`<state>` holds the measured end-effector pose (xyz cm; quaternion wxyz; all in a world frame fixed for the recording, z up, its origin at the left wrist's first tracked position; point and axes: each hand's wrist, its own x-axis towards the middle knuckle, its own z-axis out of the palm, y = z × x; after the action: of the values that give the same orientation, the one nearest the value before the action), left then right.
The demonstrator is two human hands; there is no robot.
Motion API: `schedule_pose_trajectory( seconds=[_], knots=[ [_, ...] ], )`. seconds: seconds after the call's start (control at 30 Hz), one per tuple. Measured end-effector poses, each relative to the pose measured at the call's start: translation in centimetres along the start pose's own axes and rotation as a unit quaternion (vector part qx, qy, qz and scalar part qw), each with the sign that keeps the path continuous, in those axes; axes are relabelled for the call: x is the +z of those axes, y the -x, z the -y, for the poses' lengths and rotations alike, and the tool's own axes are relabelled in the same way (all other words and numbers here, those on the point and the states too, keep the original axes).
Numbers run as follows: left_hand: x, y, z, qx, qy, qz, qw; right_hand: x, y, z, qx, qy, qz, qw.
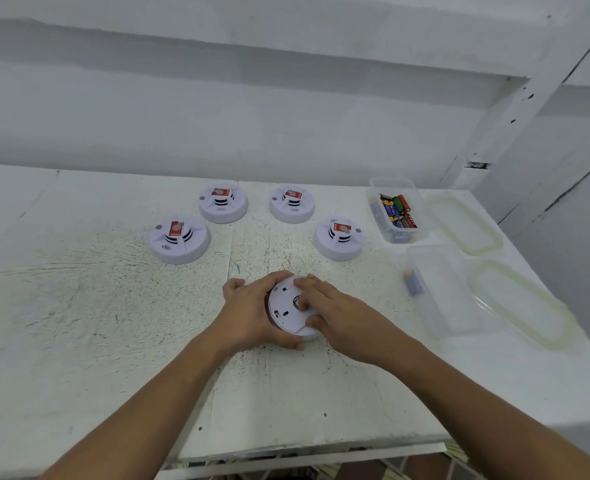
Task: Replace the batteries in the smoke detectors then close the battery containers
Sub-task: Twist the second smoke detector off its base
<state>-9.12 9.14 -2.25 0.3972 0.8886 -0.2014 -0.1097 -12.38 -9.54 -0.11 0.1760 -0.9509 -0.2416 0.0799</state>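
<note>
On my feed the scuffed white table (96,323) fills most of the view, and both bare forearms reach in from 6 o'clock and meet at its middle. At 3 o'clock lies a clear plastic container (442,306), with a single battery (413,282) at its left wall; I cannot tell whether it is inside or just beside it. Further back, at 2 o'clock, a second clear container (390,183) holds a heap of mixed batteries (398,211). Two clear lids with pale seals lie flat to the right of the containers, the near lid (518,303) and the far lid (465,225). Four white smoke detectors sit dome up with red labels, well apart in an arc: one at 10 o'clock (180,239), one at 11 (223,203), one at 12 (292,203) and one at 1 (338,238). The upturned smoke detector (281,301) rests on the table at the centre, flat back facing up, between the hands. My left hand (248,311) grips its left rim, fingers curled together over the far edge and the thumb hooked under the near edge. My right hand (335,306) lies across the back from 4 o'clock, its fingers close together and bent, their tips pressing near the middle, while the thumb bears on the near right rim.
</note>
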Motion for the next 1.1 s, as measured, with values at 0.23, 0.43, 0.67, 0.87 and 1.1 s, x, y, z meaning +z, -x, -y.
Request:
schedule_pose_trajectory(
  seconds=[0.23,0.43,0.67,0.87,1.1],
  knots=[
    [0.2,-0.4,0.2,0.004,-0.002,0.006,1.000,-0.3,-0.3,-0.6,-0.016,0.007,0.019,1.000],
    [0.0,-0.6,0.4,0.004,0.006,0.025,1.000,-0.8,-0.7,-0.8,-0.026,-0.004,0.041,0.999],
    [0.4,-0.3,0.4,0.000,0.008,0.032,0.999,-0.8,-0.5,-0.4,-0.024,0.012,0.013,1.000],
    [0.9,-0.2,0.1,-0.003,-0.011,0.043,0.999,-2.2,-0.9,-0.3,-0.024,0.065,0.021,0.997],
    [1.9,-0.6,-1.3,0.009,-0.002,0.033,0.999,-4.3,-1.5,-0.5,-0.025,0.190,0.113,0.975]
  ],
)
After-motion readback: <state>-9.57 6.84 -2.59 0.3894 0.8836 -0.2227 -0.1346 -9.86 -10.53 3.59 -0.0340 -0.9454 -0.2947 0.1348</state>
